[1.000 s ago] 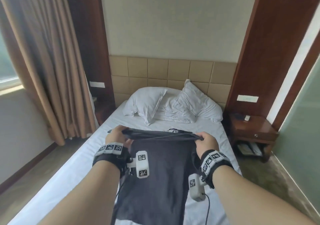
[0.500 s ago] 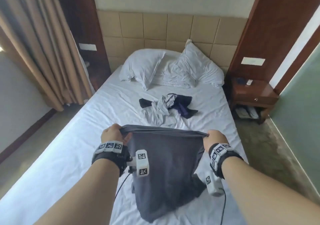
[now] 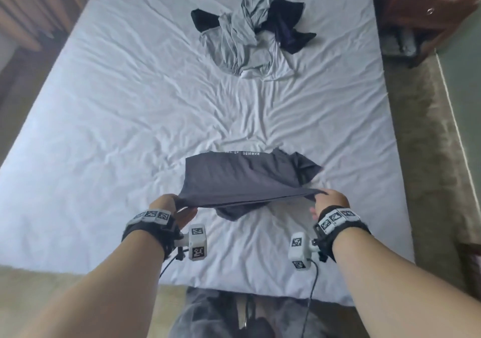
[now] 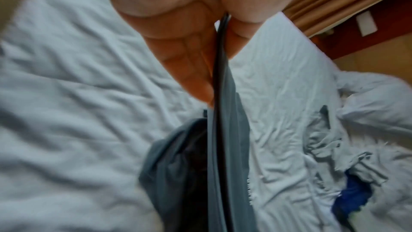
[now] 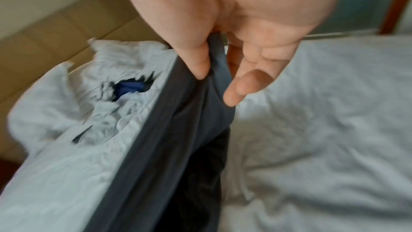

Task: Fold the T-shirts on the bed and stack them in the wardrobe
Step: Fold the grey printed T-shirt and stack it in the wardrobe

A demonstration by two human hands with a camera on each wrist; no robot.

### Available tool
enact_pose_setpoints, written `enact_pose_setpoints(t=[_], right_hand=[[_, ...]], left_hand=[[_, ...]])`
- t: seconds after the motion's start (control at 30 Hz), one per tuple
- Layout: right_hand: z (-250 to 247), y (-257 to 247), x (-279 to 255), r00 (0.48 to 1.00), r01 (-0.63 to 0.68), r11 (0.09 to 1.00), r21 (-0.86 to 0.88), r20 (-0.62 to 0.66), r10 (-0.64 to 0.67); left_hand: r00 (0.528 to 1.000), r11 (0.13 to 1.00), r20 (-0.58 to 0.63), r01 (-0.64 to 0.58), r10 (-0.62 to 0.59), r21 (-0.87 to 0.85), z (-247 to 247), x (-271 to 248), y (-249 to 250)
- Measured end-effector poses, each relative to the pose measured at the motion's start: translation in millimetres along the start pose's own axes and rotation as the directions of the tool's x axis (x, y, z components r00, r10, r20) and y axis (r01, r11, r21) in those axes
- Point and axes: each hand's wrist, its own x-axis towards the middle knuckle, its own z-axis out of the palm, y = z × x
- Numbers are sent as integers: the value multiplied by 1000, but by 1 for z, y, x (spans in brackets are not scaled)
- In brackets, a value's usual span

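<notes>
Over the white bed (image 3: pixel 104 134), left hand (image 3: pixel 166 206) and right hand (image 3: pixel 331 202) each pinched the dark grey T-shirt's (image 3: pixel 234 178) edge, half-draped on the sheet; should lower evenly, keeping it taut.

Dark grey T-shirt (image 3: pixel 242 178) hangs stretched by its near edge just above the bed (image 3: pixel 104 118), far part draped on the sheet, white "SUMMER" print showing; farther up the bed, a crumpled heap of light grey, black and navy T-shirts (image 3: pixel 250 32) lies unfolded
</notes>
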Motion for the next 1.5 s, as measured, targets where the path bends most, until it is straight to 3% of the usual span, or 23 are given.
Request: enact_pose_setpoints(t=[0.1,0.17,0.27,0.4,0.53,0.73,0.9,1.07,1.17,1.27,1.37,1.5], right_hand=[[20,30,33,993,-26,990,140,-109,42],[14,9,7,988,-49,962,268,-128,86],[14,-16,-13,986,-99,850,518,-62,154],[21,-30,-7,979,-186,635,750,90,181],[19,-31,2,950,-311,525,792,238,204],[12,-11,15,913,-385,418,823,272,305],[-1,-38,13,904,-413,440,797,303,301],[-64,-137,17,958,-285,569,771,239,156],[-127,-214,5,983,-162,541,825,182,16],[-196,-293,-20,984,-8,406,914,78,-157],[-267,-356,-50,948,104,250,963,-19,-318],[-348,-414,-89,884,200,136,970,-119,-452]], left_hand=[[995,998,100,-3,-4,62,-5,-2,-12],[991,996,129,-32,20,88,-3,0,-7],[996,998,67,-58,55,38,5,4,4],[996,996,12,-87,86,33,14,6,15],[998,997,-23,-64,65,29,13,15,15],[993,996,-98,-58,64,63,7,34,-4],[987,979,-110,-95,116,182,21,20,22],[962,963,-24,-270,270,13,56,-33,120],[915,910,106,-365,389,-194,94,-90,194],[848,850,203,-412,490,-328,130,-177,266],[739,787,306,-477,600,-392,156,-257,333],[571,692,403,-496,715,-524,174,-349,388]])
